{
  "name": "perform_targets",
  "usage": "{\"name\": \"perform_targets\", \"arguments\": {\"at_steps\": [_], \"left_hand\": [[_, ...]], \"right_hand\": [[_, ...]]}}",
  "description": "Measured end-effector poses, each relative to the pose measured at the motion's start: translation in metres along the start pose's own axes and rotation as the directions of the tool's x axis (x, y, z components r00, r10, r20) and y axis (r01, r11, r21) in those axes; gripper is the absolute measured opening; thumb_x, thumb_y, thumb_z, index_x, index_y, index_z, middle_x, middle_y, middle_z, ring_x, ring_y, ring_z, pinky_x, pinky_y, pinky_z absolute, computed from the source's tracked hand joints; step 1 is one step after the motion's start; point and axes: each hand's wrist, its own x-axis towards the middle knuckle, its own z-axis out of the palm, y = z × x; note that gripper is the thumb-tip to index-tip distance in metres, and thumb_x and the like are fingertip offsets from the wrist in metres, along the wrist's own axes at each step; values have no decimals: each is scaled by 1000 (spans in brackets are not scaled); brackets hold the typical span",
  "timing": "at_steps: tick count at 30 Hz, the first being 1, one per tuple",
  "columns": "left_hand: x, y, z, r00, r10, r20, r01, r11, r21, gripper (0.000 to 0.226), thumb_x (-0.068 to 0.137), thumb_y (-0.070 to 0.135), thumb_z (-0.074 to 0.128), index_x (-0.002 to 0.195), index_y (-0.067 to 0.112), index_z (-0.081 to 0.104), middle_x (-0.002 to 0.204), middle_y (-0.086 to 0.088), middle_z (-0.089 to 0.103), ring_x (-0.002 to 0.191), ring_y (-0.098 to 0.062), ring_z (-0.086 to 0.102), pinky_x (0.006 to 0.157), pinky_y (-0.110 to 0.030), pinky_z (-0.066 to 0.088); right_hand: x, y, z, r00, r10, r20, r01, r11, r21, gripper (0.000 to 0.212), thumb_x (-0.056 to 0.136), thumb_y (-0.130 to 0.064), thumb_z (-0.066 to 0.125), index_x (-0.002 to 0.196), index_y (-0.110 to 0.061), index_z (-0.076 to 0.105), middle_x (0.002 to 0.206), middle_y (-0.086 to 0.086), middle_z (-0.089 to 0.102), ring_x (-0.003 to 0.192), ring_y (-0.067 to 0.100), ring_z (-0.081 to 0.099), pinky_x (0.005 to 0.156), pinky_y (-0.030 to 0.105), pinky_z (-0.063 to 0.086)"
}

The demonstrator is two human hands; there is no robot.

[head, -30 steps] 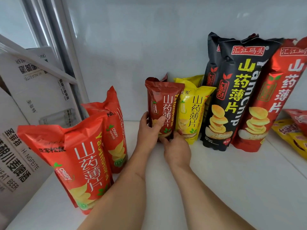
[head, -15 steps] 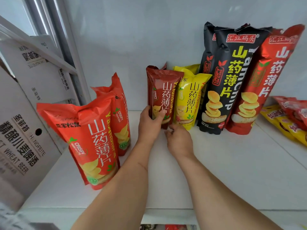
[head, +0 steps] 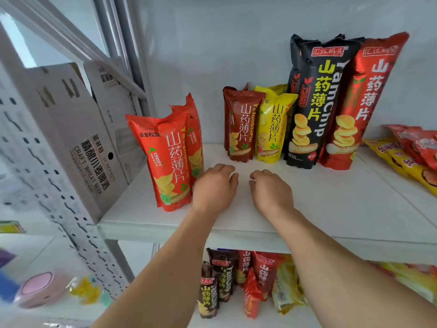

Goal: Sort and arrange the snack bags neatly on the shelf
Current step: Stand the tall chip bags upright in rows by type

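White shelving fills the head view: a white shelf board (head: 331, 200) runs across the middle of the frame before a pale back wall, with a perforated grey upright (head: 47, 176) slanting down the left side.

At centre, both hands hover low over the bare board, palms down, holding nothing. The left hand (head: 214, 185) and the right hand (head: 272, 189) lie side by side with a small gap between them, fingers loosely curled (no bag is touched by either, as far as can be seen, though the left hand sits just beside the nearest orange bag).

Just above the hands in the frame, upright against the wall, stand the dark red bag (head: 241, 126) and the yellow bag (head: 272, 129), touching each other. To their right, taller, the black bag (head: 316, 105) and the big red bag (head: 364, 102) lean together. At centre left stand two orange bags (head: 169, 159), one behind the other.

At the right edge, flat yellow and red packets (head: 406, 152) lie on the board. Cardboard beer boxes (head: 78, 138) occupy the left of the frame. Along the bottom, a lower shelf holds more snack bags (head: 238, 280), and a blurred pink object (head: 40, 288) shows at lower left.
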Motion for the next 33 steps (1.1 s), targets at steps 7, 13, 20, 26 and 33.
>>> {"name": "perform_targets", "arguments": {"at_steps": [7,13,20,26,33], "left_hand": [[-44,-18,-33,987,106,-123,-96,992,83,16,88,21,68,98,11,76,95,-4,75,74,-26,70,54,-30,53],[-71,-42,-57,982,158,-100,-151,986,74,17,93,23,64,100,12,75,98,-2,74,78,-25,70,62,-33,56],[-100,-83,-71,937,119,-329,-139,990,-37,25,94,28,55,102,11,71,109,-4,67,85,-23,66,57,-34,55],[-97,-118,-83,927,-48,-371,16,996,-89,38,94,33,55,121,6,59,134,-12,48,119,-30,54,94,-42,47],[-79,-120,-107,947,-296,122,309,740,-597,53,105,40,42,152,19,32,149,1,48,127,-15,51,98,-29,42]], "right_hand": [[-28,-18,-3,998,-33,-51,39,992,124,31,102,-18,41,125,-13,61,117,11,62,106,32,58,76,36,47],[-43,-39,-2,997,28,-74,-5,957,291,34,103,-25,40,131,-15,57,124,9,63,112,30,57,84,36,47],[-61,-99,-2,992,68,-105,5,819,573,39,103,-31,44,137,-15,53,134,3,61,121,21,57,95,27,42],[-62,-151,8,997,49,-56,5,707,708,50,99,-47,48,141,-21,45,136,0,57,121,14,56,96,29,47],[-58,-183,19,993,115,-32,-47,628,777,66,85,-62,62,140,-33,39,131,-11,57,115,6,56,81,14,40]]}}
